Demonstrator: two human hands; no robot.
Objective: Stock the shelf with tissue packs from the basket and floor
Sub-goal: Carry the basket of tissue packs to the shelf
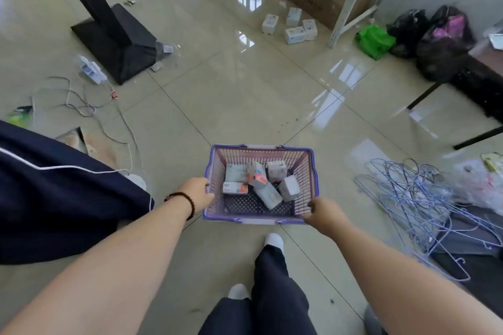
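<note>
Head view: both hands' fingers grip basket (310, 171) rim; six packs inside, four on floor.

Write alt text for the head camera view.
Both hands, left hand and right hand, grip the rim of a purple basket holding tissue packs above a tiled floor. More loose packs lie near a white shelf frame.

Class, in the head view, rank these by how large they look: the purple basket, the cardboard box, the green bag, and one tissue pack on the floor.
1. purple basket, though it sits nearest the camera.
2. cardboard box, farther off and partly hidden by the shelf frame, so unsure against the basket.
3. green bag.
4. floor tissue pack.
</note>
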